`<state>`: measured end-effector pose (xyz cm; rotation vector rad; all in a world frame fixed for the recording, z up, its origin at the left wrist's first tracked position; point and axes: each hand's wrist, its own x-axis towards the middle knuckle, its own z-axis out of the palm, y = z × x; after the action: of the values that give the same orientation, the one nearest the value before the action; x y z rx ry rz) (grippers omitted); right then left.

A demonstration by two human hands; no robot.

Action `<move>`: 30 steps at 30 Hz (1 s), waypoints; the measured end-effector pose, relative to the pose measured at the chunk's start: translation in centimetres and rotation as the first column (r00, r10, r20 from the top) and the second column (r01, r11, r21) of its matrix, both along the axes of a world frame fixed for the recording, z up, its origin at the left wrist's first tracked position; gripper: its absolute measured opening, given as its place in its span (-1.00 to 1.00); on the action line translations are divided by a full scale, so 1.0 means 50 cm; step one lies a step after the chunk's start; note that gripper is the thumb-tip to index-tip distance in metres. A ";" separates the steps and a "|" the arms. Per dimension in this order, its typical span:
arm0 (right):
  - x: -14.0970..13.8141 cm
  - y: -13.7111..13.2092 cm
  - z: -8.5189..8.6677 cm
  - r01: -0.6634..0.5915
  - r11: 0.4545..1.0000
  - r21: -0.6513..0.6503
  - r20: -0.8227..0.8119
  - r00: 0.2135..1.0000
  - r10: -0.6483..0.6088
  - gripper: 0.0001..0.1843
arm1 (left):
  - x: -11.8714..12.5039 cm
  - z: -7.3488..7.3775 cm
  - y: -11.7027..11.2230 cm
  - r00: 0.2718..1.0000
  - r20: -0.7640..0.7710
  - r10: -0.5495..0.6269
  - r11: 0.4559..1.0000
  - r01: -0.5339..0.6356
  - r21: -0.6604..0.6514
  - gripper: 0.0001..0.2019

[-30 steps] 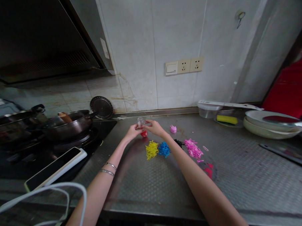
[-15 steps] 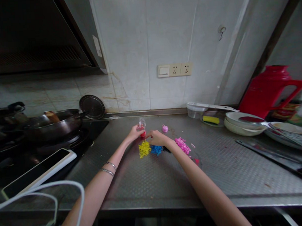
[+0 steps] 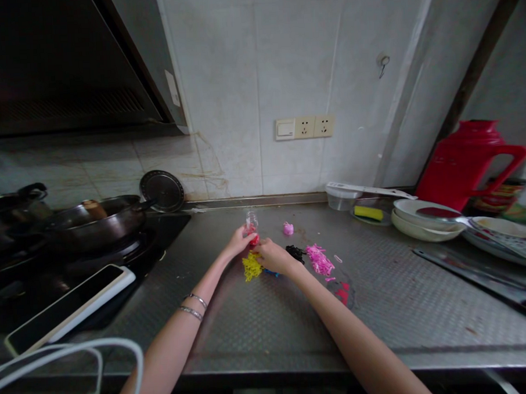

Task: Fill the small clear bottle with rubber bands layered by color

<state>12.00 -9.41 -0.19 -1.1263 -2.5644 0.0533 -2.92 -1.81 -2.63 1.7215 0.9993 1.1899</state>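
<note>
Small clear plastic bottle point(image 3: 251, 222), red at bottom, gripped in L hand point(image 3: 237, 243); R hand point(image 3: 271, 256) curled, pinching its base, just past yellow strands point(image 3: 252, 267).

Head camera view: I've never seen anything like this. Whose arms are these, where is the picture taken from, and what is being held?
These are a person's own bare arms, seen through one camera worn on their head, looking forward and down. The left hand holds a small clear bottle with red at its lower end, and the right hand reaches to it. On the steel counter lie small heaps of yellow strands and pink strands, with a pan on the stove to the left.
</note>
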 end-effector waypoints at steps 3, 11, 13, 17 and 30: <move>-0.003 -0.006 0.001 0.042 0.999 -0.007 0.010 0.999 -0.042 -0.72 | 0.002 -0.001 -0.004 0.999 0.032 -0.001 1.000 0.001 -0.009 -0.66; 0.000 -0.018 0.017 0.158 0.987 -0.018 0.111 0.982 -0.155 -0.70 | -0.002 0.002 -0.008 0.995 0.095 -0.042 0.998 0.047 -0.046 -0.69; 0.000 -0.018 0.016 0.164 0.986 -0.018 0.122 0.979 -0.161 -0.72 | -0.002 0.001 -0.008 0.994 0.107 -0.035 0.998 0.041 -0.051 -0.68; -0.002 -0.017 0.010 0.185 0.983 0.012 0.118 0.976 -0.185 -0.75 | -0.003 -0.001 -0.008 0.990 0.133 -0.050 0.997 0.057 -0.053 -0.68; 0.003 -0.011 0.017 0.239 0.968 -0.072 -0.141 0.959 -0.247 -0.79 | -0.004 0.000 -0.010 0.987 0.141 -0.073 0.995 0.082 -0.057 -0.69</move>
<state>12.14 -9.97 0.68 -1.3946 -2.2894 0.1425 -3.13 -2.31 -2.65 1.5920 0.8693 1.1980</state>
